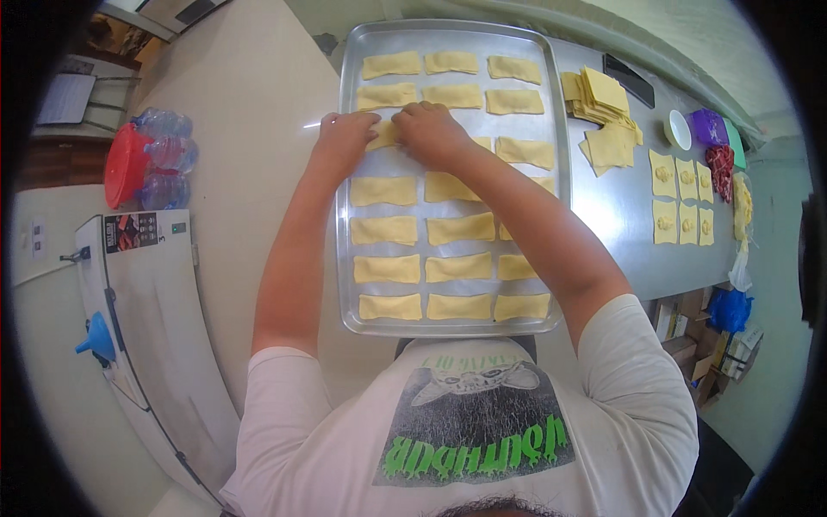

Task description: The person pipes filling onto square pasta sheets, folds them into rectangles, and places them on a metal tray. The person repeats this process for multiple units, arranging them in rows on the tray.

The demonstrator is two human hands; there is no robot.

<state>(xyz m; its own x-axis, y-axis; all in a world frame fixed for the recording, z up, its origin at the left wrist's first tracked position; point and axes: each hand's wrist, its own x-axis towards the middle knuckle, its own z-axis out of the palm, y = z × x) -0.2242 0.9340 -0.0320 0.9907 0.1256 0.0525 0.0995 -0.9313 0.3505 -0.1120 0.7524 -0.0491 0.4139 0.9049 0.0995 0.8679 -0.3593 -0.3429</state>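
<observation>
My left hand [346,140] and my right hand [431,135] are over the far left part of a large metal baking tray [560,207]. Between them is a folded dough rectangle [380,135], its two ends pinched in my fingers. It lies in the left column, right at the tray surface; whether it touches the tray I cannot tell. Around it, similar pale yellow dough rectangles [383,230] lie flat in three columns. My right forearm covers some of the pieces in the middle and right columns.
Right of the tray, a metal table [620,224] bears stacked dough sheets [606,90], several filled dough squares [663,221], a white bowl [677,130], a purple container [711,127] and a red patterned cloth or bag [720,170]. Water bottles [168,155] and a red lid [127,165] are at left, by a white freezer [164,302].
</observation>
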